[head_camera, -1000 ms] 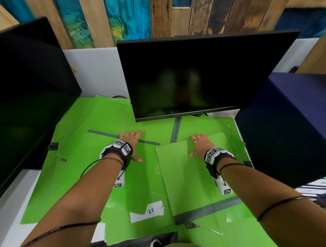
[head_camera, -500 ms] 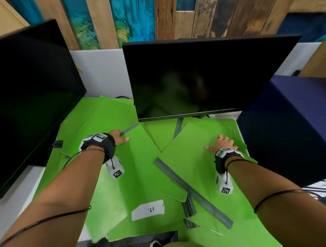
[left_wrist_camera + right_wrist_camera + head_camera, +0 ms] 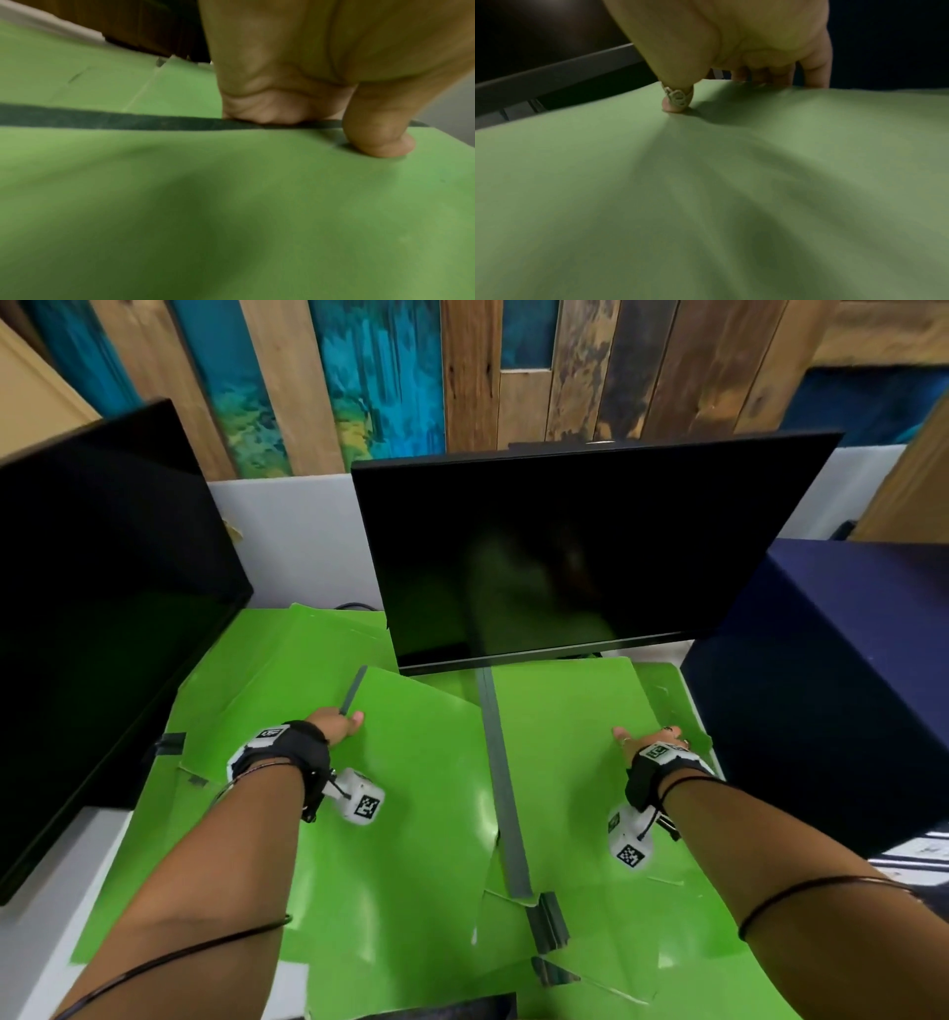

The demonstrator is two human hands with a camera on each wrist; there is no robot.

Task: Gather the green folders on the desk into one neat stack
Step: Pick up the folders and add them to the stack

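Observation:
Several green folders with grey spines lie overlapping on the desk under the monitors. My left hand [image 3: 341,724] grips the left, spine-side edge of the centre-left folder [image 3: 411,788]. In the left wrist view its thumb [image 3: 380,142] sits on top of this folder [image 3: 231,203] and the fingers curl under the dark spine strip. My right hand [image 3: 648,740] grips the right edge of the right folder [image 3: 565,752]. The right wrist view shows the ringed thumb [image 3: 675,99] on that folder [image 3: 706,182] and the fingers curled over its far edge. More folders [image 3: 257,690] lie beneath.
A black monitor [image 3: 565,546] stands over the folders' far ends, and a second monitor [image 3: 77,608] borders them on the left. A dark blue box [image 3: 847,685] stands close on the right. White desk [image 3: 61,891] shows at the near left.
Both hands moved apart, from lying flat on the folders to gripping their outer edges. The two top folders have turned, and the right one's spine now runs lengthwise down the middle.

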